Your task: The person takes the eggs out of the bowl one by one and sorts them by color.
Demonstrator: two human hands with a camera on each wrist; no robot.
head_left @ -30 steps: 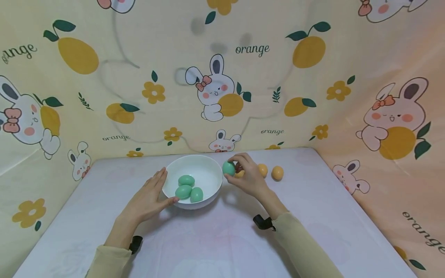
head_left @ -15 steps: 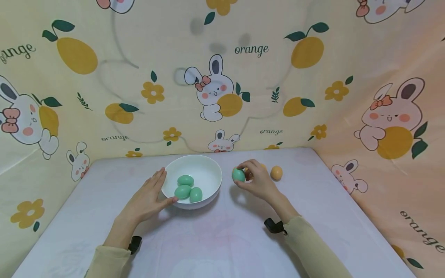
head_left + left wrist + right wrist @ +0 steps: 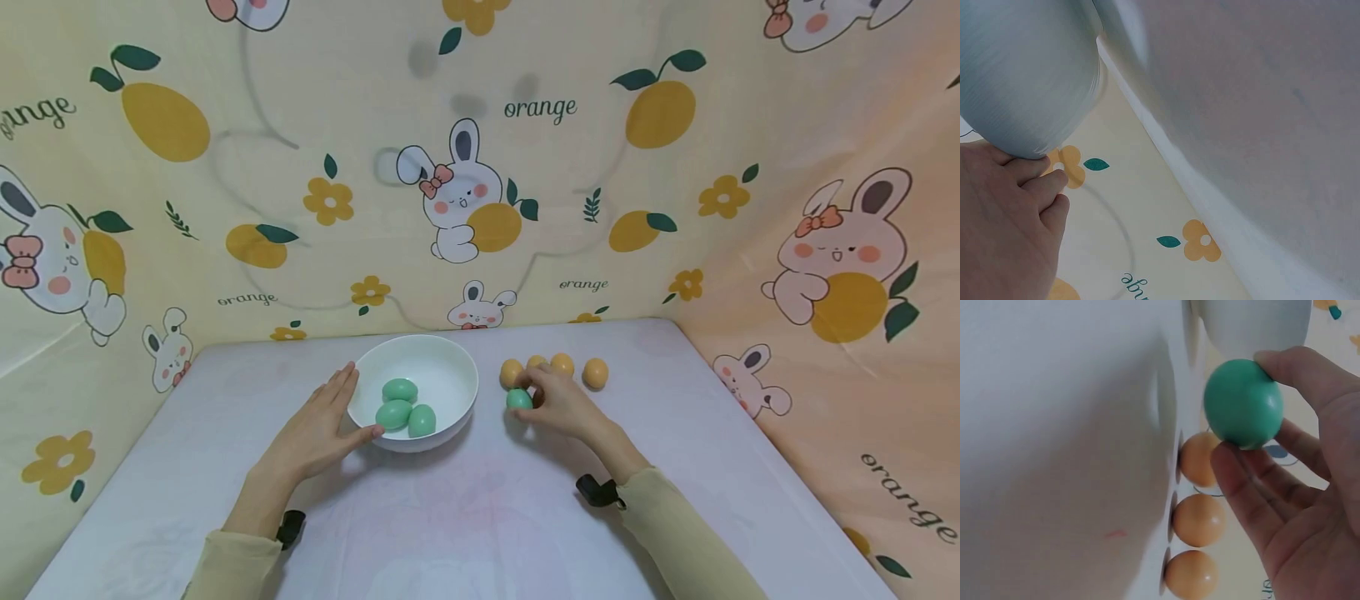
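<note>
A white bowl (image 3: 450, 387) stands left of the table's middle, with three green eggs (image 3: 400, 389) lying inside. My left hand (image 3: 315, 429) rests against its left side, fingers straight and thumb at the near rim. In the left wrist view the fingertips touch the bowl's outer wall (image 3: 1029, 75). To the right of the bowl, my right hand (image 3: 562, 404) pinches another green egg (image 3: 518, 401), low over the table. The right wrist view has this egg (image 3: 1243, 403) between thumb and fingertips. Just behind it, several orange eggs (image 3: 596, 373) sit in a row, partly hidden by the hand.
A white cloth covers the table (image 3: 450, 525). Printed fabric walls (image 3: 360, 108) with rabbits and oranges rise at the back and both sides. A black wrist camera (image 3: 597, 490) is on the right wrist, and another (image 3: 291, 528) on the left.
My right hand has carried the green egg from beside the bowl's rim rightward and down toward the table, uncovering more of the orange eggs. My left hand and the bowl have stayed put.
</note>
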